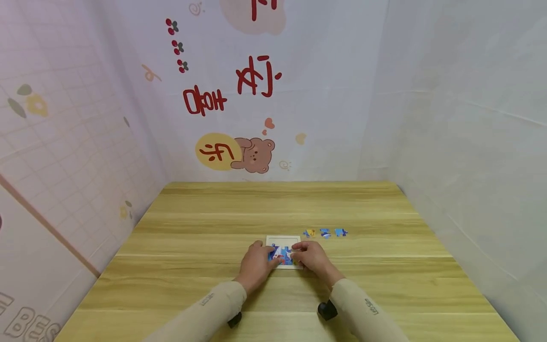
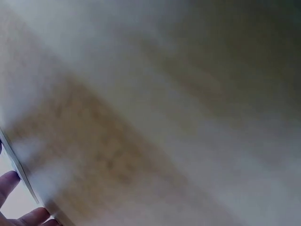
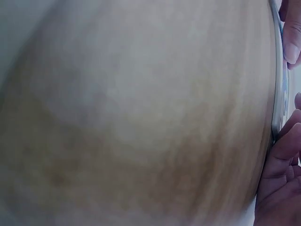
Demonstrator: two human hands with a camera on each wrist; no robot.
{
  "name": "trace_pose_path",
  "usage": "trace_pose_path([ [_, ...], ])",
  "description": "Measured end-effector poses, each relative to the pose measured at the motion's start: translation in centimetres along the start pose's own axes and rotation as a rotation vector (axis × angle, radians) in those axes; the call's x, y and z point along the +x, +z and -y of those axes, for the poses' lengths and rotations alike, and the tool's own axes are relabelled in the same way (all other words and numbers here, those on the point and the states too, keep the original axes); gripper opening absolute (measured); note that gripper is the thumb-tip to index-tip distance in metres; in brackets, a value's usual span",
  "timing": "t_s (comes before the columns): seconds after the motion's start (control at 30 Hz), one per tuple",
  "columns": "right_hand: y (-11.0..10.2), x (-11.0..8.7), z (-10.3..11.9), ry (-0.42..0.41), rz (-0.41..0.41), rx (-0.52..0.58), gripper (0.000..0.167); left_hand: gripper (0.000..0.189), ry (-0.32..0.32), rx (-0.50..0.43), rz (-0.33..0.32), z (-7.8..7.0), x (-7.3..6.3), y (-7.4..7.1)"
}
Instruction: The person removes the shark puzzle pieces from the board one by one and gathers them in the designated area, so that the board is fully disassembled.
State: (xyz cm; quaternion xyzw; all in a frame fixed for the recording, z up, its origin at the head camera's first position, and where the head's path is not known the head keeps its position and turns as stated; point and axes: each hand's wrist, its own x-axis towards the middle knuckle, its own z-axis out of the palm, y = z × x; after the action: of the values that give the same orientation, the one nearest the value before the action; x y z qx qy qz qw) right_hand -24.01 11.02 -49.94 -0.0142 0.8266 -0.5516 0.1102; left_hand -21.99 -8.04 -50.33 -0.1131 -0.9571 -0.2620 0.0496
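A small jigsaw puzzle (image 1: pixel 285 251) with a blue, white and red picture lies in a white tray (image 1: pixel 284 237), and its top strip shows the bare tray. My left hand (image 1: pixel 255 262) rests at the tray's left side, index finger and thumb spread over the puzzle's left part. From the other side my right hand (image 1: pixel 314 258) reaches over the right edge, thumb and bent index finger pinching at a blue-and-white puzzle piece (image 1: pixel 288 255) there, mostly hidden by the fingers. Both wrist views catch only fingers along the tray's edge.
Three loose puzzle pieces lie in a row beyond the right hand: a yellow-and-blue piece (image 1: pixel 309 233), a blue-and-white piece (image 1: pixel 325 233) and a light blue piece (image 1: pixel 341 232). The wood-grain table (image 1: pixel 273 204) meets printed white sheets (image 1: pixel 320 118) at the back and sides.
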Motion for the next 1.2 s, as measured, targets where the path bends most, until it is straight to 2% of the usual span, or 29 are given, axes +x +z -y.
trace_pose_path([
  [0.37,0.02,0.04,0.25,0.014,0.021,-0.044,0.027,0.043,-0.003,0.017,-0.010,0.12,0.03,0.25],
  [0.57,0.02,0.01,0.59,0.017,0.020,-0.028,0.026,0.043,-0.004,0.029,0.000,0.04,0.05,0.05],
  [0.8,0.17,0.11,0.63,0.028,0.002,0.012,0.025,0.042,-0.039,0.012,0.030,-0.06,0.20,0.16],
  [1.07,0.49,0.43,0.70,-0.046,0.001,0.087,0.020,0.043,-0.028,0.015,0.031,0.00,0.31,0.09],
  [1.2,0.73,0.59,0.72,-0.052,-0.013,0.098,0.018,0.043,-0.024,0.016,0.040,-0.01,0.35,0.02],
])
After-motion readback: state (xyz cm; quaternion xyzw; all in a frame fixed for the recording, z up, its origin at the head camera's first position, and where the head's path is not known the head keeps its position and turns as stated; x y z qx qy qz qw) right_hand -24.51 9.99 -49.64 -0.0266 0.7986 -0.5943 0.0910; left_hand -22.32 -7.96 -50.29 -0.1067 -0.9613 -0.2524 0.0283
